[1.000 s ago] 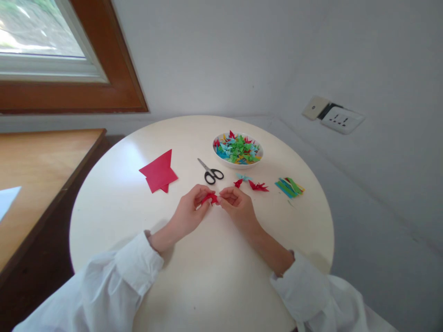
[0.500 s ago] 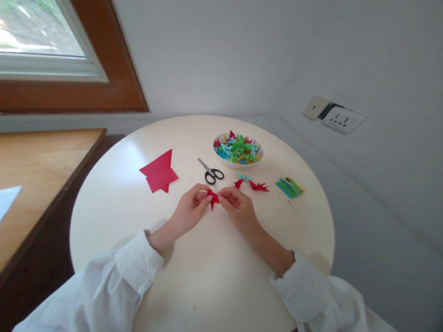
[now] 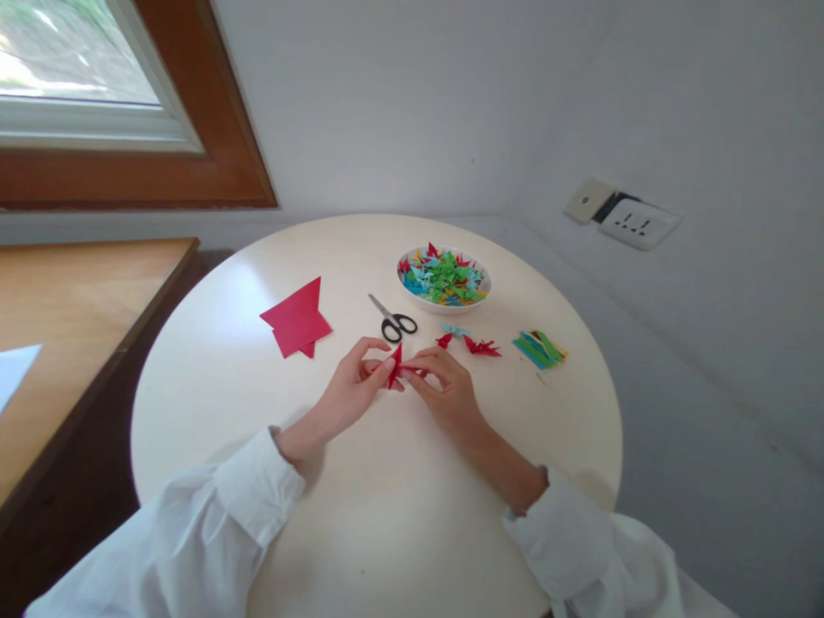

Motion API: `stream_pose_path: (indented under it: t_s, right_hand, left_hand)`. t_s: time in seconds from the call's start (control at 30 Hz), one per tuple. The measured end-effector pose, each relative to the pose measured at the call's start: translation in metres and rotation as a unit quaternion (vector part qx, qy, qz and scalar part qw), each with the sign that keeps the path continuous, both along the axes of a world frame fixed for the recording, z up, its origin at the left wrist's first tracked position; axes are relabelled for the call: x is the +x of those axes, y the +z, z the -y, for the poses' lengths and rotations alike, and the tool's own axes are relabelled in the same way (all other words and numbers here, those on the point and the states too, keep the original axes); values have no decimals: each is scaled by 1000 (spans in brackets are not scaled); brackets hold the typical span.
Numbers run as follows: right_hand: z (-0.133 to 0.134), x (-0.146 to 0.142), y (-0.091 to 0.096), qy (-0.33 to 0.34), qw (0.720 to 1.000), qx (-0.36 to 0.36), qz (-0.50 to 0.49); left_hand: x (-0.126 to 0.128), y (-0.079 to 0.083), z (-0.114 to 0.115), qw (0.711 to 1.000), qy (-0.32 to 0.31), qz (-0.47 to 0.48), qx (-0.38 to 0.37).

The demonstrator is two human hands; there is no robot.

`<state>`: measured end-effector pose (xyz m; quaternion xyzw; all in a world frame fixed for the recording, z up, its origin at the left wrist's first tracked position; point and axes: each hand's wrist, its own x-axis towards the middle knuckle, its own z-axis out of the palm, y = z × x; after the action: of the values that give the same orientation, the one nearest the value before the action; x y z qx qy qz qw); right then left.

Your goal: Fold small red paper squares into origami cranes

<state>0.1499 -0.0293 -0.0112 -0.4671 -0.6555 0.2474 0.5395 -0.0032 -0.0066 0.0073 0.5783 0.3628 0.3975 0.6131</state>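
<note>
Between my hands is a small red origami crane (image 3: 396,365), held a little above the round white table (image 3: 386,506). My left hand (image 3: 357,382) grips its left side with thumb and fingers. From the other side my right hand (image 3: 444,386) pinches the crane's right part, hiding some of it. Just beyond lie black-handled scissors (image 3: 397,327), blades pointing away to the left. Behind my right hand are a red folded piece (image 3: 445,341), a larger cluster of red folded paper (image 3: 482,347) and a light blue folded piece (image 3: 456,330).
A white bowl (image 3: 444,307) full of colourful folded paper stands at the back. Red paper sheets (image 3: 297,322) lie at the left, green, blue and yellow strips (image 3: 541,349) at the right. Walls border the table behind and right; a wooden desk (image 3: 96,300) is at far left.
The red crane has turned between my fingers, one point now standing up. My left index finger has lifted off it, and my right fingers have shifted their pinch.
</note>
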Motion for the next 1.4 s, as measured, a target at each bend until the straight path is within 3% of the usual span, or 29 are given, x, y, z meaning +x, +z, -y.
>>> stream_pose_path:
  t_s: [0.1,0.3,0.63,1.07,1.27,1.4]
  right_hand:
    - [0,1,2,-18,1000,15,10]
    - [-1,1,5,-36,999,22,29]
    - [1,-2,2,-20,999,1,48]
    - [2,-3,2,-15,995,5,95]
    - [2,-1,5,-48,997,-4,66]
    - [1,1,4,-33,998,6,57]
  left_hand:
    - [-1,-3,1,1000,-6,-4,29]
    - [-3,-6,-1,990,45,-49,125]
    - [-4,-9,-4,961,87,-132,226]
    - [-2,-4,-2,968,78,-152,186]
    - [-2,-7,-4,990,66,-92,86]
    - [-1,-6,-5,994,76,-55,55]
